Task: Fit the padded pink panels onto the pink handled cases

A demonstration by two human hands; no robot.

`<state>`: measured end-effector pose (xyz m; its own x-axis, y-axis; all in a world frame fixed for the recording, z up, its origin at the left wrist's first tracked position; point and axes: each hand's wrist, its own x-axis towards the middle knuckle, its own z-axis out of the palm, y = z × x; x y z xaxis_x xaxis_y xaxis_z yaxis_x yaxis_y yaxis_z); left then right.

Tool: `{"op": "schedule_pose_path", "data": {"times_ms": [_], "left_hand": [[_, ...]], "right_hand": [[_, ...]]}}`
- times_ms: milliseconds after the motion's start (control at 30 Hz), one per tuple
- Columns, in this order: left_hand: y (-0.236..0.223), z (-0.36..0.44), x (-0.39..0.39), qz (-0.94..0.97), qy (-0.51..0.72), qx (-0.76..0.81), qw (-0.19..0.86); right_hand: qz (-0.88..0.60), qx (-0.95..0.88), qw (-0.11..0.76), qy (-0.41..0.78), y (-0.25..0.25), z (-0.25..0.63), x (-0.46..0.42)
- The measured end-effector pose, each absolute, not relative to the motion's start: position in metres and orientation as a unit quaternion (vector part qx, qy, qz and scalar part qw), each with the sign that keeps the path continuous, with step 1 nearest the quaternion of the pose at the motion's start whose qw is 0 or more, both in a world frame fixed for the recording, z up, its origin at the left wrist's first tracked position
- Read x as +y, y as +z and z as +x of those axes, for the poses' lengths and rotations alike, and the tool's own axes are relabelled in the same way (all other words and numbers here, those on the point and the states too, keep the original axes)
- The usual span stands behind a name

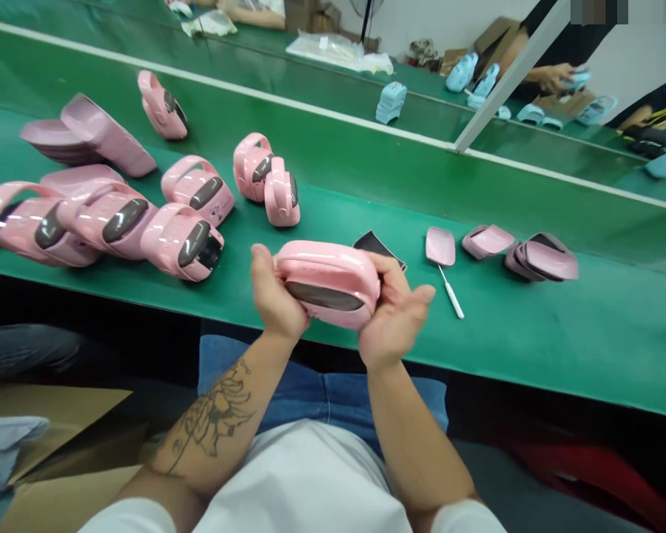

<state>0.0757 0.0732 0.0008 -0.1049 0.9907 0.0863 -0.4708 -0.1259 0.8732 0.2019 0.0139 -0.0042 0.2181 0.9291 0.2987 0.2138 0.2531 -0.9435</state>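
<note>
Both of my hands grip a glossy pink plastic case [327, 272] with a dark grey oval panel facing me. My left hand [274, 290] holds its left end, and my right hand [393, 314] holds its right end, with the fingers wrapped behind it. Just beyond my right hand lies a dark flat sheet [378, 248]. To the right are a pink flat piece on a white stick [440, 246], a pink flat lid [487, 240] and a stack of similar pink lids [544, 259].
The items lie on a green conveyor belt [333, 185] with a white rail [311, 107] behind it. Several similar pink cases [108, 220] sit at its left. Beyond is a second belt with pale blue pieces [391, 102], and a co-worker's hand [555, 78] holds one. Cardboard [49, 422] lies below left.
</note>
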Motion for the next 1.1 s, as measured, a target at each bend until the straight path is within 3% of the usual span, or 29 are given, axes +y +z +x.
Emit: {"op": "schedule_pose_path", "data": {"times_ms": [100, 267, 500, 800, 867, 967, 1100], "left_hand": [[-0.003, 0.069, 0.078, 0.213, 0.645, 0.319, 0.661], [-0.002, 0.067, 0.068, 0.112, 0.615, 0.33, 0.708], [-0.009, 0.07, 0.049, 0.053, 0.576, 0.34, 0.741], [-0.025, 0.072, 0.035, 0.148, 0.522, 0.368, 0.755], [-0.032, 0.072, 0.034, 0.226, 0.516, 0.397, 0.725], [-0.04, 0.06, 0.037, 0.355, 0.555, 0.466, 0.591], [-0.026, 0.015, 0.049, 0.45, 0.609, 0.459, 0.464]], "right_hand": [[-0.464, -0.481, 0.668, 0.327, -0.01, 0.187, 0.0], [-0.453, -0.572, 0.604, 0.319, -0.019, 0.172, -0.021], [-0.506, -0.558, 0.579, 0.311, -0.023, 0.171, -0.025], [-0.544, -0.581, 0.553, 0.246, -0.004, 0.163, -0.037], [-0.546, -0.584, 0.552, 0.237, -0.002, 0.164, -0.038], [-0.539, -0.594, 0.547, 0.239, -0.004, 0.173, -0.038], [-0.511, -0.614, 0.504, 0.327, -0.019, 0.196, -0.032]]}}
